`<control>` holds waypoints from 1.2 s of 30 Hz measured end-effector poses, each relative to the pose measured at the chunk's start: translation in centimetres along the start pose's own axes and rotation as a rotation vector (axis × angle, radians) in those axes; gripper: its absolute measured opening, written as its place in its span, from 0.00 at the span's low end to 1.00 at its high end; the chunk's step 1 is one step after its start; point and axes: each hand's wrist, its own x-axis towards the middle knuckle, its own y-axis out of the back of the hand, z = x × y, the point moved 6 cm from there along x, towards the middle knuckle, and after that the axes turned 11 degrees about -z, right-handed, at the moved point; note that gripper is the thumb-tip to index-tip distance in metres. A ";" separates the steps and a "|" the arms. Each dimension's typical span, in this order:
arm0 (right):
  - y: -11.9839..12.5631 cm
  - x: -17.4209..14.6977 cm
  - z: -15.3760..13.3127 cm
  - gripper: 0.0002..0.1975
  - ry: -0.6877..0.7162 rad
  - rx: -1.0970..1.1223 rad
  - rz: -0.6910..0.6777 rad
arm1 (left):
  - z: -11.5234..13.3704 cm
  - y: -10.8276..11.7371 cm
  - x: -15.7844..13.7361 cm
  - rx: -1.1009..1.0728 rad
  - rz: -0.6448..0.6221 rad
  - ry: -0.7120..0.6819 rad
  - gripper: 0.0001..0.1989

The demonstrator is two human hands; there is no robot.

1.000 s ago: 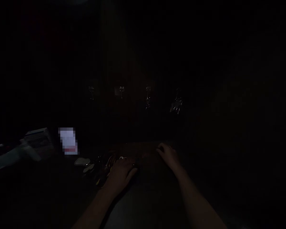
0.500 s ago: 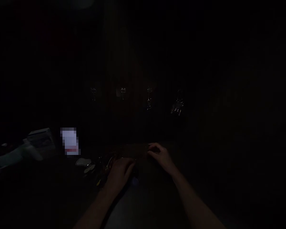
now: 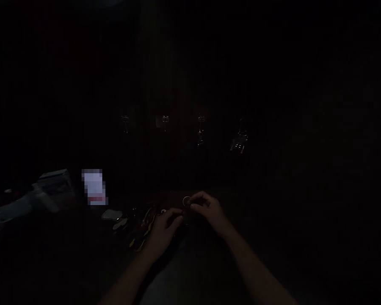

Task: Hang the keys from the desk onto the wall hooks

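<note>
The scene is very dark. My right hand (image 3: 209, 210) is closed in a pinch, with a small pale ring (image 3: 186, 201) showing at its fingertips. It could be a key ring, but what hangs from it is lost in the dark. Just to the left and nearer to me, my left hand (image 3: 165, 228) has thumb and forefinger pinched around something too dark to make out. Beside its wrist lies a cluster of tools with yellow-edged handles (image 3: 141, 237). The tips of both hands are close together above the dark work surface.
Two pale rounded pieces (image 3: 112, 214) lie left of the tools. Behind them glows a blurred-out bright panel (image 3: 94, 186). A box (image 3: 57, 186) and a pale bundled cloth or bag (image 3: 12, 209) are farther left. Several metal clips (image 3: 165, 120) hang in a row at the back.
My right hand has shifted slightly left, and the pale ring now shows at its fingertips. My left hand has moved a little right, uncovering more of the yellow-edged handles.
</note>
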 end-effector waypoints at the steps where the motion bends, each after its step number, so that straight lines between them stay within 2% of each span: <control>1: 0.0 0.0 0.1 0.08 0.001 0.028 -0.001 | 0.1 0.1 0.0 -0.017 0.012 0.000 0.11; 6: -0.5 -0.2 0.3 0.12 -0.034 0.152 -0.035 | -0.1 0.4 0.0 -0.061 0.041 -0.009 0.10; 11: -0.2 -0.1 -0.4 0.10 -0.014 0.025 0.030 | -0.7 0.5 0.2 -0.074 0.037 -0.004 0.11; 16: 0.0 0.1 -1.5 0.10 0.027 0.039 0.016 | -0.9 0.6 0.2 -0.126 0.018 0.005 0.13; 22: 0.5 0.6 -4.6 0.09 0.005 -0.006 0.034 | -0.6 -0.2 0.0 -0.141 -0.048 0.026 0.19; 29: 1.3 1.3 -8.6 0.07 -0.001 -0.103 0.052 | -0.4 -0.4 0.1 -0.235 -0.086 0.061 0.11; 32: 2.0 2.1 -9.5 0.07 0.033 -0.128 0.083 | -0.5 -0.2 0.1 -0.259 -0.073 0.109 0.11; 36: 3.3 3.4 -11.0 0.06 0.119 -0.169 0.122 | -0.7 0.3 0.1 -0.185 -0.029 0.076 0.09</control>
